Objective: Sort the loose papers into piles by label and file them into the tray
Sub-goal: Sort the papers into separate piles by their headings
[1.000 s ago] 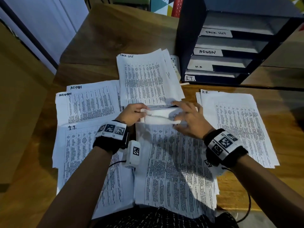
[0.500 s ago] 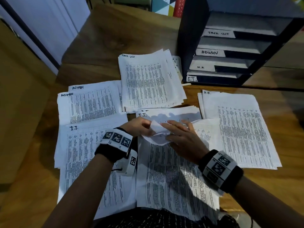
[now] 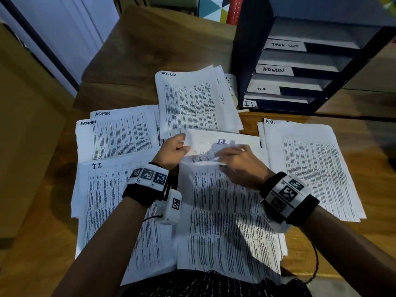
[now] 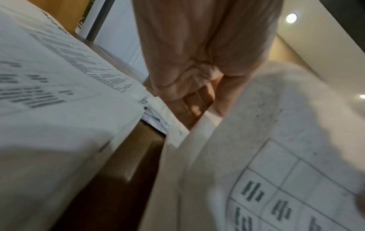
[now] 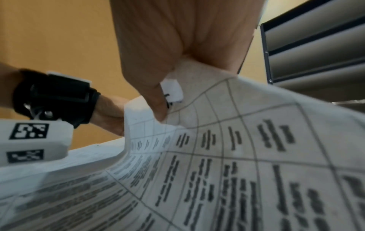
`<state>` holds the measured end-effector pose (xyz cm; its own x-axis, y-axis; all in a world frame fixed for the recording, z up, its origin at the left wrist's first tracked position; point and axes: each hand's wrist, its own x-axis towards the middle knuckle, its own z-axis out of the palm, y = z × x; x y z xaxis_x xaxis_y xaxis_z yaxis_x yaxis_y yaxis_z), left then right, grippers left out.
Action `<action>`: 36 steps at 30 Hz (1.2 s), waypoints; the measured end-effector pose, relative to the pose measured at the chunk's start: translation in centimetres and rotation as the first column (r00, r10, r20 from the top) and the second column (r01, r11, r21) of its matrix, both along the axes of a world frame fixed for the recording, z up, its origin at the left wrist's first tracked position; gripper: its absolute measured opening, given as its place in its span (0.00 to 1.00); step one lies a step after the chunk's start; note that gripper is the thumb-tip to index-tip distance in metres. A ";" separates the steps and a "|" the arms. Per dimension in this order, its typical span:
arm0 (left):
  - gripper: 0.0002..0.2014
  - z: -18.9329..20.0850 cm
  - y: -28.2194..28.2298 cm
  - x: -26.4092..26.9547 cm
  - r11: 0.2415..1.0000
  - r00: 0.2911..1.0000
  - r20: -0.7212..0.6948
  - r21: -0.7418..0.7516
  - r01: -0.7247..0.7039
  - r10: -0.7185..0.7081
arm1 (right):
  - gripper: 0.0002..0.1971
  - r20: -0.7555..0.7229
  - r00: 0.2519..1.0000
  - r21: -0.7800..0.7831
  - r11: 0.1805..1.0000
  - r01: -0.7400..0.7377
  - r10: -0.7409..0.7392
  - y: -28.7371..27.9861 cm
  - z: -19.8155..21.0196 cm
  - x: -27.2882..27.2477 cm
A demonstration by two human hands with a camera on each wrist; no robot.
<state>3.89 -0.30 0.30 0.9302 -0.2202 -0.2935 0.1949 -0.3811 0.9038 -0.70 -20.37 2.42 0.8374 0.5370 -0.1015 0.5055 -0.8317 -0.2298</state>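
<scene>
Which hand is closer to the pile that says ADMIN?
The left hand. It sits just right of the ADMIN pile, gripping the left edge of the middle sheet. The right hand is farther right, holding that sheet's top.

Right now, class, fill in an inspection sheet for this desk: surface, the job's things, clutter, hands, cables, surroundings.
Surface: wooden desk, mostly under paper.
Job's things: Task List pile, Admin pile, H.R. pile, I.T. pile; unsorted stack in the middle, its top sheet curled back over a sheet marked I.T.; black labelled tray, its slots look unfilled.
Clutter: white power strip behind the Task List pile.
Hands: left hand and right hand both pinch the top sheet.
Cables: black wrist-camera leads.
Surroundings: white door, patterned items behind the desk.
</scene>
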 end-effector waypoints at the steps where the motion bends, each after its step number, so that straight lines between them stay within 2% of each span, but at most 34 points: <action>1: 0.20 0.3 -0.2 -0.1 0.999 0.998 -0.031 -0.025 0.048 -0.049 | 0.11 0.024 1.000 -0.031 0.999 0.012 -0.012 0.0 0.2 0.4; 3: 0.20 0.4 -0.7 -0.4 0.984 0.983 -0.054 -0.021 0.177 -0.178 | 0.07 0.104 0.995 -0.078 0.997 0.012 -0.004 0.4 0.8 0.9; 5: 0.14 0.0 -1.1 -1.0 0.961 0.961 -0.019 0.005 0.278 -0.278 | 0.05 0.116 0.993 -0.071 0.997 -0.016 0.024 1.0 1.3 1.1; 8: 0.08 -0.9 -1.6 -1.4 0.955 0.954 -0.027 -0.008 0.297 -0.297 | 0.10 0.037 0.996 -0.098 0.993 -0.072 0.076 1.7 1.1 0.8; 10: 0.14 -1.1 -1.6 -1.5 0.961 0.962 -0.030 0.047 0.272 -0.270 | 0.14 -0.015 0.998 -0.144 0.987 -0.067 0.065 1.9 0.5 0.7; 13: 0.08 -1.7 -1.0 -1.1 0.970 0.982 0.030 0.164 0.179 -0.186 | 0.15 0.173 0.985 0.122 0.992 -0.014 -0.007 2.1 -0.3 -0.1; 14: 0.12 -2.0 -0.6 -0.9 0.953 0.984 0.042 0.261 0.155 -0.172 | 0.15 0.212 0.976 0.195 0.981 0.000 -0.042 2.0 -0.6 -0.3; 16: 0.31 -2.4 0.0 -0.7 0.888 0.985 0.016 0.437 0.146 -0.170 | 0.15 0.209 0.976 0.238 0.971 0.013 -0.065 2.2 -0.7 -0.7; 18: 0.53 -2.4 0.4 -0.7 0.876 0.991 -0.009 0.466 0.119 -0.130 | 0.15 0.215 0.974 0.268 0.963 0.007 -0.066 2.3 -0.6 -0.8; 19: 0.61 -2.7 0.7 -0.6 0.878 0.994 0.001 0.470 0.092 -0.105 | 0.14 0.214 0.975 0.274 0.962 0.001 -0.062 2.2 -0.7 -0.8; 20: 0.62 -3.1 0.9 -0.5 0.877 0.996 0.014 0.475 0.076 -0.093 | 0.12 0.205 0.977 0.275 0.961 0.001 -0.060 2.2 -0.8 -0.9; 21: 0.54 -3.5 1.0 -0.3 0.873 0.995 0.029 0.482 0.067 -0.092 | 0.10 0.192 0.979 0.273 0.962 0.012 -0.067 2.1 -0.8 -0.9; 23: 0.29 -3.8 1.0 -0.2 0.870 0.992 0.111 0.493 0.001 -0.064 | 0.07 0.180 0.979 0.283 0.958 0.036 -0.091 2.0 -1.0 -0.8; 24: 0.23 -3.8 0.8 -0.3 0.869 0.984 0.173 0.492 -0.042 -0.050 | 0.08 0.165 0.982 0.287 0.957 0.042 -0.092 2.1 -0.9 -0.8; 26: 0.18 -3.6 0.5 -0.5 0.853 0.960 0.277 0.510 -0.109 -0.044 | 0.12 0.158 0.984 0.300 0.953 0.033 -0.084 2.2 -0.9 -0.7; 28: 0.14 -3.5 0.1 -0.9 0.805 0.912 0.398 0.570 -0.162 -0.098 | 0.14 0.146 0.986 0.312 0.950 0.027 -0.076 2.3 -0.8 -0.7; 30: 0.09 -3.5 -0.1 -1.0 0.789 0.890 0.437 0.590 -0.173 -0.131 | 0.14 0.164 0.984 0.305 0.952 0.013 -0.066 2.4 -0.8 -0.6; 31: 0.07 -3.5 -0.1 -1.0 0.816 0.902 0.413 0.561 -0.139 -0.130 | 0.14 0.185 0.981 0.290 0.957 0.003 -0.059 2.4 -0.9 -0.5; 32: 0.05 -3.3 -0.1 -1.0 0.875 0.927 0.354 0.480 -0.064 -0.126 | 0.14 0.226 0.973 0.270 0.963 -0.013 -0.050 2.4 -1.0 -0.5; 34: 0.05 -2.4 -0.1 -1.2 0.977 0.974 0.160 0.170 0.130 -0.158 | 0.15 0.283 0.959 0.236 0.970 -0.050 -0.019 2.4 -1.0 -0.5; 36: 0.11 -1.2 -0.2 -1.7 0.972 0.975 0.011 -0.076 0.224 -0.224 | 0.14 0.298 0.954 0.219 0.970 -0.102 0.033 2.4 -0.9 -0.4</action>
<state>2.24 -0.46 -0.88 0.8553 -0.4448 -0.2657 0.1105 -0.3445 0.9323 -1.06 -17.97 1.50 0.7727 0.5730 0.2732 0.6319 -0.7355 -0.2446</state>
